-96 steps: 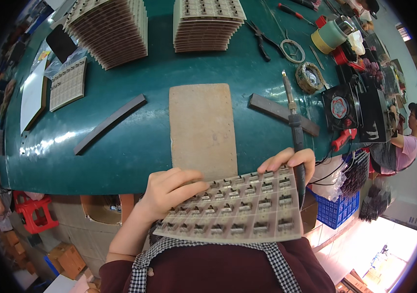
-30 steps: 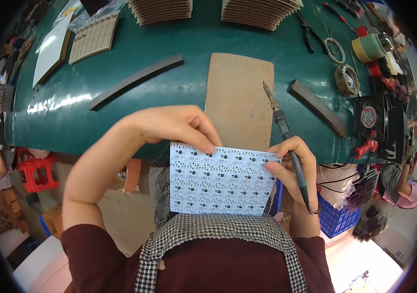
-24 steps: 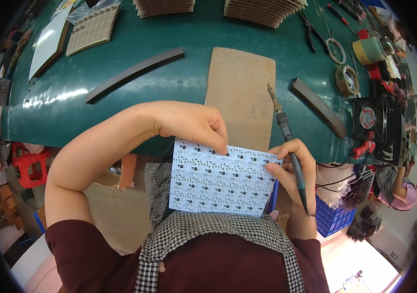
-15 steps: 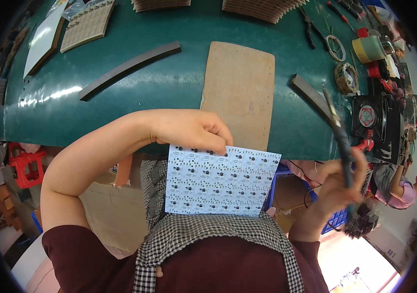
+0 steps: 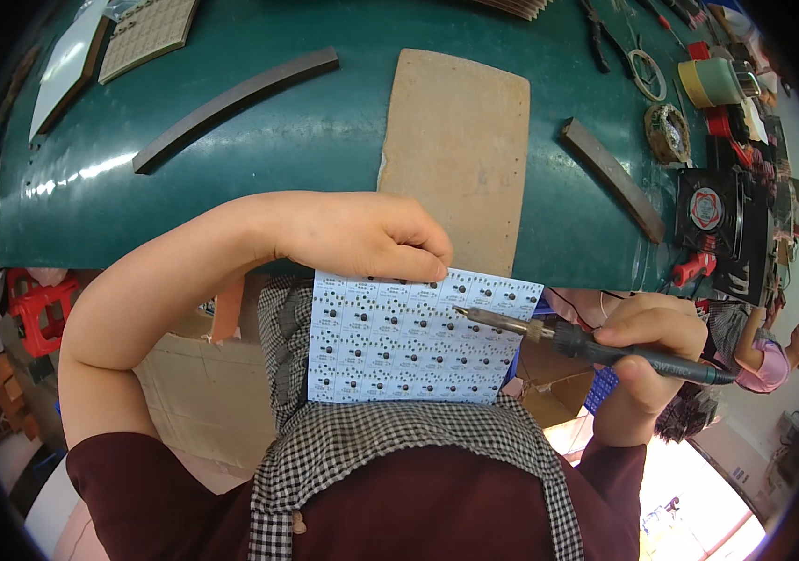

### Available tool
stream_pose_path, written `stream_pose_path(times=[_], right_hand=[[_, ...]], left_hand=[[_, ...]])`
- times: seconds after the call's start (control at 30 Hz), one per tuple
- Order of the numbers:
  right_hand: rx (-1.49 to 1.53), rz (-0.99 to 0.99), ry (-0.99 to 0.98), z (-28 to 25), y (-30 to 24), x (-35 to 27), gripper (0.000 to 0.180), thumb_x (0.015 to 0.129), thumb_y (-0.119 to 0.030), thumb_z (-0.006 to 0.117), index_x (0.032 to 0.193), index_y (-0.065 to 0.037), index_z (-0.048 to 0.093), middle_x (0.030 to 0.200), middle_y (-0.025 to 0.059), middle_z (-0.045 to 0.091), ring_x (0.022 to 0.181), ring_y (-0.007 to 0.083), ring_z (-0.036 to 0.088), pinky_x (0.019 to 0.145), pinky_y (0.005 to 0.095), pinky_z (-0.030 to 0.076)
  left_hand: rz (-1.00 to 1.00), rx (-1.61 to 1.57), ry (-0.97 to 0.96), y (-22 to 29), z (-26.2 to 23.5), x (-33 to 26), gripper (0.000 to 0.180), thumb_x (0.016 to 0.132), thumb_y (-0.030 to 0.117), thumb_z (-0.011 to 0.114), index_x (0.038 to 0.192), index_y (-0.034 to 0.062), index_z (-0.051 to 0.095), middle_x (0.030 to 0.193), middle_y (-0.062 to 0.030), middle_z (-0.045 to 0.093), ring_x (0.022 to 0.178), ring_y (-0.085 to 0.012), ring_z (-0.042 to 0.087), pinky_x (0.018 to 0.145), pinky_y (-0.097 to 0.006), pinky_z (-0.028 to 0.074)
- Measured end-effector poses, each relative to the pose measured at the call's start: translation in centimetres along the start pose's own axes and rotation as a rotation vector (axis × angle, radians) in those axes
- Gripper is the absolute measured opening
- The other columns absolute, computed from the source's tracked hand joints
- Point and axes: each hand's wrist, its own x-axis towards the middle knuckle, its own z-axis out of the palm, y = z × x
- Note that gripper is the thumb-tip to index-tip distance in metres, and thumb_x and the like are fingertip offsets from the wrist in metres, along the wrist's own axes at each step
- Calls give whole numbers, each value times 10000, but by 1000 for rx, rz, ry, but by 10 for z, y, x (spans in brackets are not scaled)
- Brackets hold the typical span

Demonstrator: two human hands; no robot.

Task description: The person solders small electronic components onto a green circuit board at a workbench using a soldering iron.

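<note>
My left hand (image 5: 371, 238) grips the upper edge of a white circuit board panel (image 5: 399, 346), its thumb folded over the front. The panel is tilted up, its lower edge against my checkered apron, and rows of small black parts cover its face. In my right hand (image 5: 652, 341) a soldering iron (image 5: 586, 346) with a dark handle is held like a pen. Its metal tip points left and lies in front of the panel's upper right part; whether it touches the board I cannot tell.
Beyond the panel a brown board (image 5: 460, 140) lies on the green table (image 5: 259, 178), between two dark bars (image 5: 240, 103) (image 5: 612, 178). At the right are a solder roll (image 5: 667, 133), a black fan (image 5: 706, 208), a green flask (image 5: 712, 82) and pliers (image 5: 596, 37). A person (image 5: 764, 346) sits far right.
My right hand has brought the soldering iron from upright at the right to level, its tip now over the panel. My left hand still holds the board.
</note>
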Motion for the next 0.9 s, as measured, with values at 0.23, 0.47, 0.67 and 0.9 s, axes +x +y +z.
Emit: stream_pose_path(times=[0.23, 0.47, 0.67, 0.9], right_hand=[[-89, -111, -226, 6, -5, 29, 221, 532, -95, 682, 716, 27, 673, 558, 113, 577, 474, 198, 549, 435, 263, 396], [-74, -70, -245, 8, -7, 35, 206, 541, -74, 679, 720, 28, 673, 563, 110, 574, 476, 193, 545, 425, 264, 387], [-105, -98, -290, 10, -7, 40, 188, 569, -39, 685, 742, 34, 673, 560, 108, 572, 481, 182, 552, 422, 249, 390], [-115, -113, -347, 9, -8, 47, 202, 574, -44, 698, 761, 27, 677, 582, 108, 581, 493, 184, 560, 429, 254, 398]], left_hand=[[30, 19, -2, 5, 1, -3, 244, 923, 183, 459, 794, 3, 560, 588, 38, 461, 555, -42, 394, 500, -234, 339], [6, -14, 0, 4, 2, -3, 243, 921, 176, 462, 772, 5, 550, 589, 43, 461, 557, -33, 394, 498, -228, 342], [2, -40, -22, 4, 1, -1, 247, 922, 178, 463, 766, 6, 544, 597, 47, 463, 562, -29, 396, 500, -224, 345], [9, -52, -27, 4, 0, -1, 251, 923, 179, 460, 755, 8, 536, 587, 53, 438, 554, -30, 376, 492, -227, 334]])
